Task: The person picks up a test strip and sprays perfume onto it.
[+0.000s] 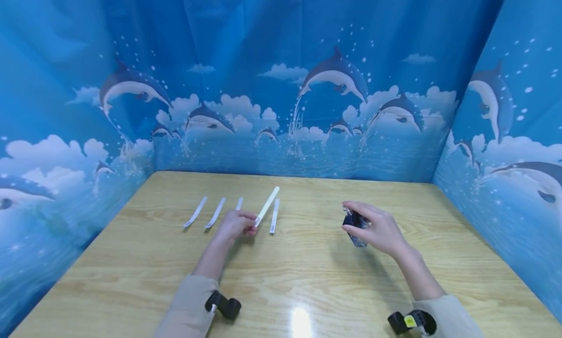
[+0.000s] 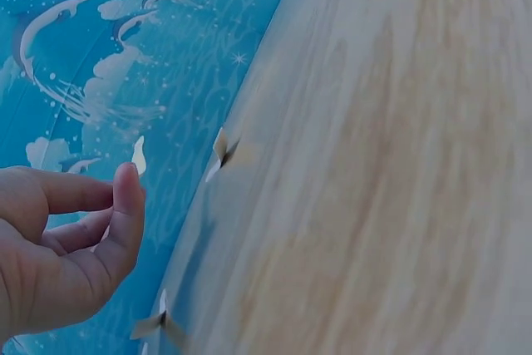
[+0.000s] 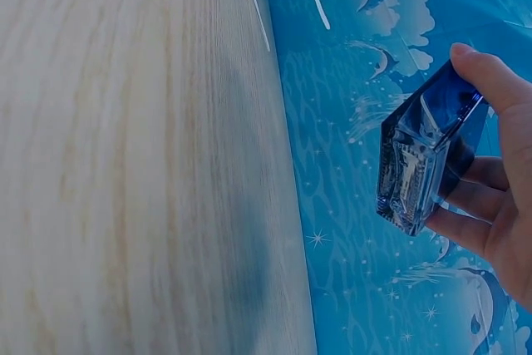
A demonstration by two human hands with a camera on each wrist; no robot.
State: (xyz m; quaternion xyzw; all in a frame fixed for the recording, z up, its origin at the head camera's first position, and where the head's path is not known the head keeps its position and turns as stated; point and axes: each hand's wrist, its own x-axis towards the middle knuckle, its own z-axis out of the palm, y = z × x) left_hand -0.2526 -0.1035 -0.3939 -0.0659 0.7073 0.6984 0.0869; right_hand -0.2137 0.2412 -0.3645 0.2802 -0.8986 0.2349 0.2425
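Note:
My left hand (image 1: 233, 226) pinches the lower end of a white paper strip (image 1: 268, 206), which points up and away over the table. In the left wrist view the thumb and index finger of that hand (image 2: 71, 251) meet at the strip (image 2: 139, 155), seen nearly edge-on. My right hand (image 1: 383, 231) grips a blue glass perfume bottle (image 1: 357, 222) above the table. The right wrist view shows the bottle (image 3: 413, 155) tilted, with a clear faceted base, the thumb at one end and fingers behind it. Whether it has a cap is unclear.
Several more strips lie on the wooden table (image 1: 285, 274): a slightly curled one (image 1: 195, 211) far left, a similar one (image 1: 215, 213) beside it, one (image 1: 239, 203) partly behind the left hand, and one (image 1: 274, 216) right of it. A blue dolphin curtain (image 1: 263, 148) borders the table.

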